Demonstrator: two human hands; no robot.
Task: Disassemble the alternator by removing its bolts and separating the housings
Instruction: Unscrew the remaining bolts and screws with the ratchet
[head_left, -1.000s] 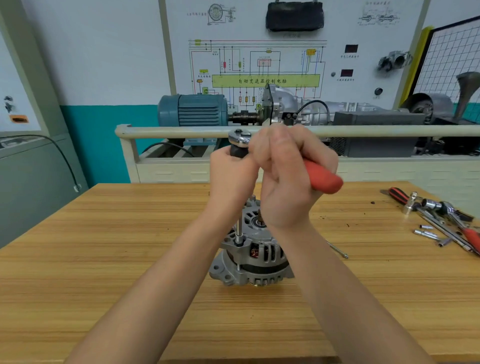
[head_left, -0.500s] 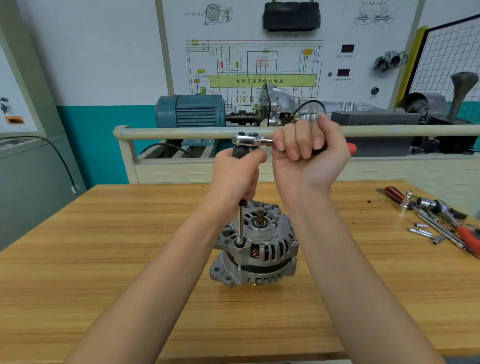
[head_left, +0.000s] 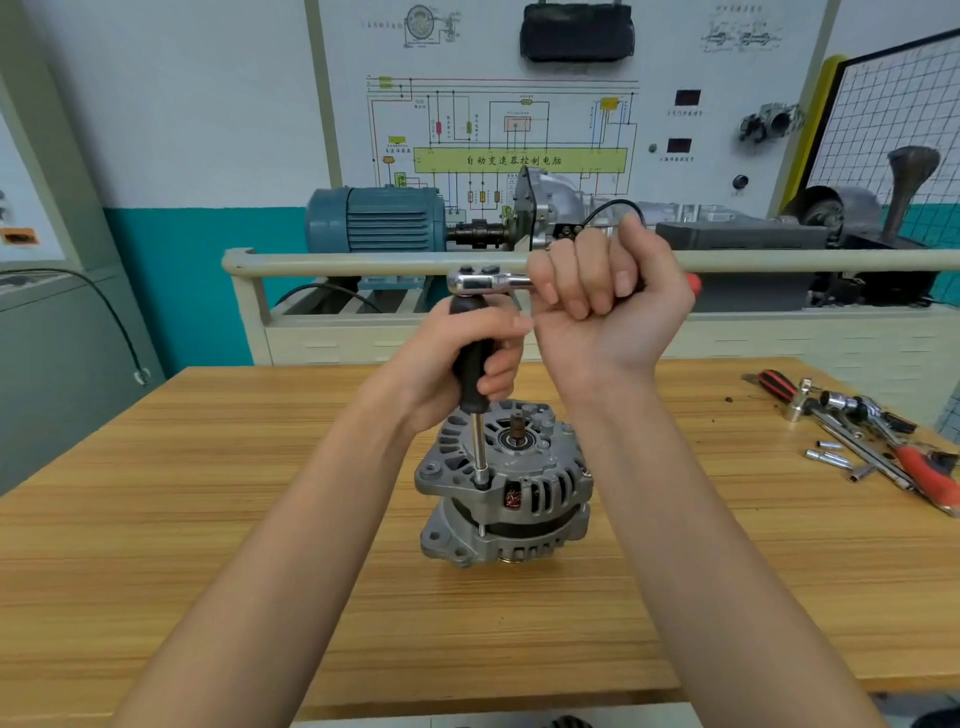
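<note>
Ribbed cast-metal housings, dull grey and slotted with vents, are making up the alternator (head_left: 504, 488), which is standing shaft-up near the middle of the pale, striped wooden worktop (head_left: 208, 545); copper windings are showing through one slot. A slim steel extension bar (head_left: 480, 449) is running straight down to a bolt at the upper housing's near-left edge. The left hand (head_left: 457, 358) is curling its grip tightly round the bar's black handle. The right hand (head_left: 602, 301) is closing its grip in a fist round the chrome ratchet (head_left: 483, 280), a red handle end poking out beyond the palm. Loose sockets and wrenches (head_left: 857, 436) are lying at the worktop's right edge. On the wall board, a yellow-green label (head_left: 519, 160) is reading 自动变速器控制电脑.
</note>
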